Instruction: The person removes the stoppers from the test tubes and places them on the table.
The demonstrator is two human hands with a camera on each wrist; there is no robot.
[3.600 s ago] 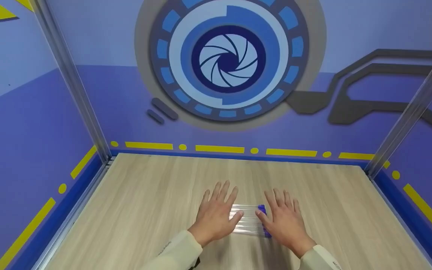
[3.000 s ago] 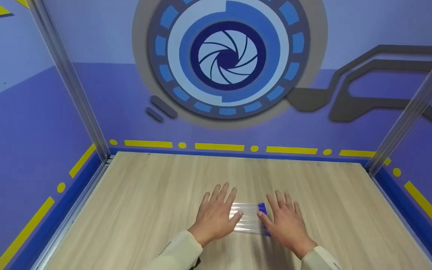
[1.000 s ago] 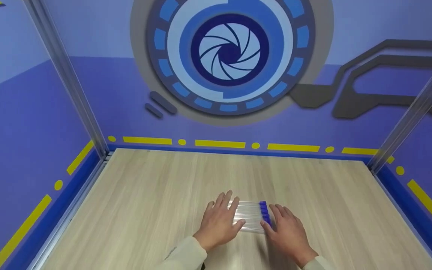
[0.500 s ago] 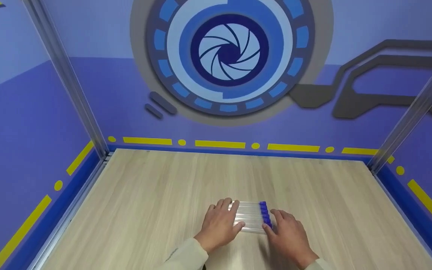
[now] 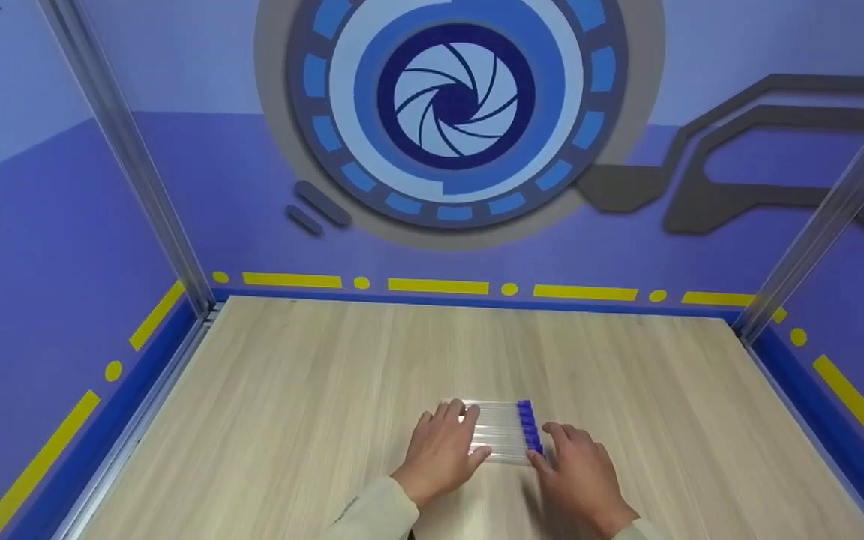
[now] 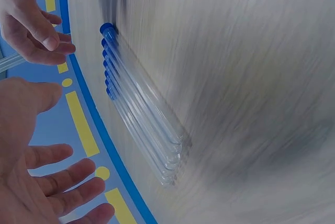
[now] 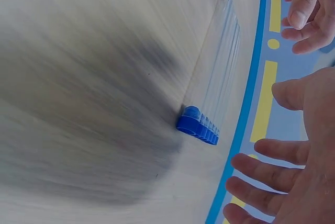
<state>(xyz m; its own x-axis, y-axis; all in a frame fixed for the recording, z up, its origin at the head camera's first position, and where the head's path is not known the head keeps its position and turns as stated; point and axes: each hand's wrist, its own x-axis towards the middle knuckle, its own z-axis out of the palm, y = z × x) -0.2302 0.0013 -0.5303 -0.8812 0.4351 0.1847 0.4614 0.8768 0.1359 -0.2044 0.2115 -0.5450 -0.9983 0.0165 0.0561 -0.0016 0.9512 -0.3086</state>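
Left hand [image 5: 439,454] and right hand [image 5: 582,472] have both drawn back toward us since the earlier head frames, fingers more bent, leaving more of the blue caps [image 5: 529,427] in sight on a row of clear tubes [image 5: 499,431]. From left to right, we see a metal post [image 5: 128,150] at the corner of a wood-grain desk [image 5: 312,390]. Next comes the left hand, above the rounded ends of the tubes, its fingers relaxed and spread, holding nothing. We find the tubes lying side by side on the desk, caps to the right, partly hidden by that hand. Just beside the caps hovers the right hand, fingers loosely curved and apart, also holding nothing. At far right, we see a second metal post [image 5: 826,217].
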